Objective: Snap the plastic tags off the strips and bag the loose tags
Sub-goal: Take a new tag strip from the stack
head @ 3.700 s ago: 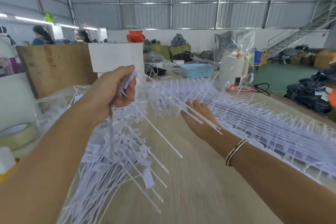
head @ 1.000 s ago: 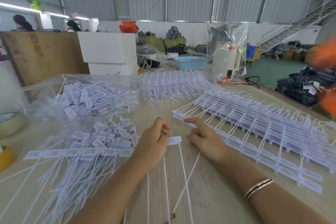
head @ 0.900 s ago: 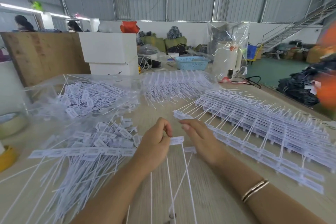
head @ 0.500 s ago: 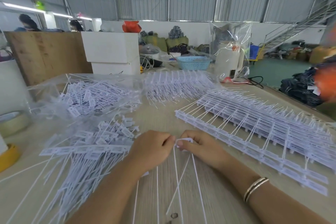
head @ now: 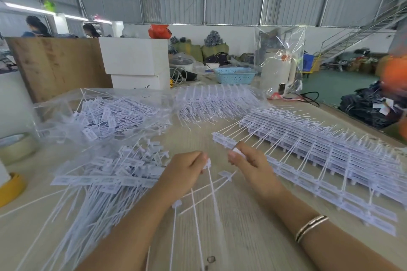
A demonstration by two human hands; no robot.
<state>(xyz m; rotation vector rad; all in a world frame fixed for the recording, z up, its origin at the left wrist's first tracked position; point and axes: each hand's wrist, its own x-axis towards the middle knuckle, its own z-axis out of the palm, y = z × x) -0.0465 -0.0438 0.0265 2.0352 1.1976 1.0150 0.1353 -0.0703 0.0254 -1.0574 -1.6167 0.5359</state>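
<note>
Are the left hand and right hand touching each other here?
Apart. The head view shows bare table between the left hand and right hand, each pinching its own small white tag.

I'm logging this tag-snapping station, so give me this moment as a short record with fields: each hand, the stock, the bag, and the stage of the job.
left hand: left hand pinches a tag head, its tail trailing toward the camera
right hand: right hand pinches another tag
unsnapped stock: strips stacked at right
loose tags: pile at left, on the table
bag: clear bag holding tags, far left
stage: hands apart, each with one piece
</note>
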